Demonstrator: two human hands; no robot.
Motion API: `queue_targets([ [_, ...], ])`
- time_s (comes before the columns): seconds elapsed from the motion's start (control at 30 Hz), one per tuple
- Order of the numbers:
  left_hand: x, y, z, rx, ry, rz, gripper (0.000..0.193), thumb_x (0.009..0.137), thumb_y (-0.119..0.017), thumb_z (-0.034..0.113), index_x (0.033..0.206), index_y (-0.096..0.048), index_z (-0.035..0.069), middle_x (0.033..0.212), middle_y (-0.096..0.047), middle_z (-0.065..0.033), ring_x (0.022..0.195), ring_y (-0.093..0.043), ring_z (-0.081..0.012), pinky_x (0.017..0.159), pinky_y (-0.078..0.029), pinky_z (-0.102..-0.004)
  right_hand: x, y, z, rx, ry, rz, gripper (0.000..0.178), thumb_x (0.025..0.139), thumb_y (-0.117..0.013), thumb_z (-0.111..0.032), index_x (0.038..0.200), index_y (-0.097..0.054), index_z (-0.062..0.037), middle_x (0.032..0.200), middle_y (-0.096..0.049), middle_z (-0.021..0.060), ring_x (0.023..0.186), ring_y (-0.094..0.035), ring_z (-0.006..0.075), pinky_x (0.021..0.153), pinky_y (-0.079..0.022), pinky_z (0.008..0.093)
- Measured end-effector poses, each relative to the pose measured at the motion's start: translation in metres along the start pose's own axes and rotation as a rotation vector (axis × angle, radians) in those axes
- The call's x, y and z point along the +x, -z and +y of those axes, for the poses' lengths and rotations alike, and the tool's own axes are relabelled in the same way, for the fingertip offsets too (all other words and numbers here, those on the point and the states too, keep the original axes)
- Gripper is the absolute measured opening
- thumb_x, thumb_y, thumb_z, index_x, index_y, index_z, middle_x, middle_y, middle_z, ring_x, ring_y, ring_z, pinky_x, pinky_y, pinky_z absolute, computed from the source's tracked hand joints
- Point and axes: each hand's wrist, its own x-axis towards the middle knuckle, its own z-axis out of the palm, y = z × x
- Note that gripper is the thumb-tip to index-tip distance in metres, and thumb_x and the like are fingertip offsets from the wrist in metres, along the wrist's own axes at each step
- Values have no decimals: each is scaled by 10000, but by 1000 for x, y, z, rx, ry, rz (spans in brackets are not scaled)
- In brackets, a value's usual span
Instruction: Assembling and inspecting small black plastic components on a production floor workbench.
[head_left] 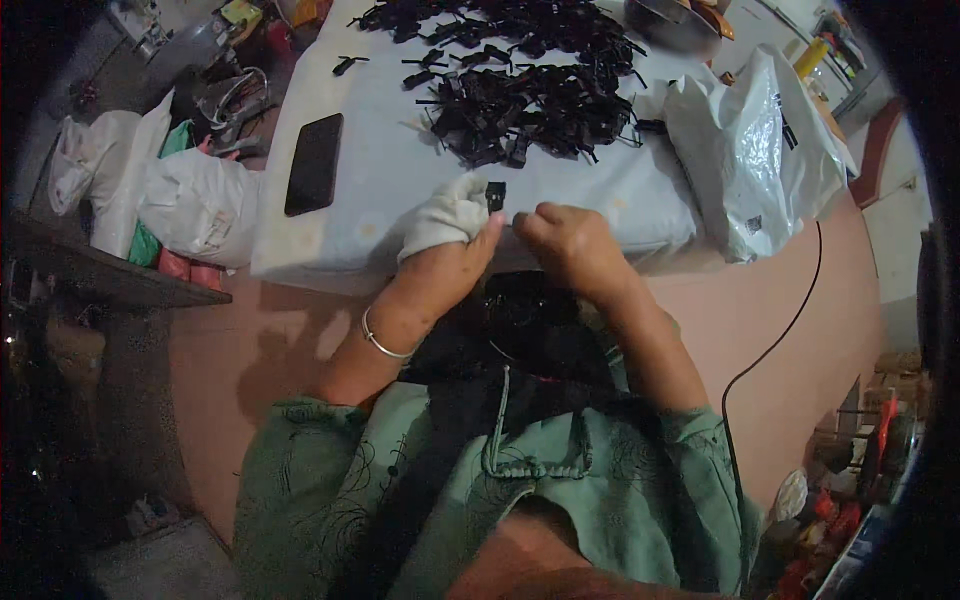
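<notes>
My left hand (455, 245), partly wrapped in a white cloth (440, 222), is closed on a small black plastic part (496, 194), which stands upright between thumb and fingers. Close beside it on the right, my right hand (570, 240) is curled with its fingertips pressed together; whatever they may pinch is too small to make out. Both hands are over the near edge of the table (380, 200). Beyond them lies a large heap of similar black parts (525, 105) with thin tails, and one loose part (348, 65) sits apart to the left.
A dark phone (314, 165) lies on the table's left side. At the right edge stands a white plastic bag (740, 150), with a metal bowl (675, 25) behind it. White bags (200, 200) rest on a shelf at left. A black cable (775, 340) hangs on the right.
</notes>
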Motion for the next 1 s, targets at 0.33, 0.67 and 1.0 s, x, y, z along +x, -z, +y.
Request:
queue_targets([
  [0.33,-7,2,9,-621,499,-356,266,847,-494,77,1102,-465,7,811,-564,-21,695,-534,-81,605,-455,-211,-11,-8,-26,721,-499,178,158,826,-573,-140,747,-546,-5,636,-536,35,572,-467,82,515,-382,242],
  [0.67,-11,-3,18,-511,424,-288,253,798,-529,52,1039,-474,-5,833,-560,-46,691,-535,-89,580,-455,-225,-10,-1,-30,748,-379,171,232,892,-456,-169,749,-510,6,629,-502,19,606,-431,89,565,-386,249],
  [1.0,-17,-16,14,17,-98,-85,150,709,-552,69,822,-562,-29,813,-568,-184,744,-554,-333,666,-455,-372,-14,-30,-31,941,-574,112,310,913,-435,-257,803,-542,12,677,-516,-7,668,-427,64,608,-392,242],
])
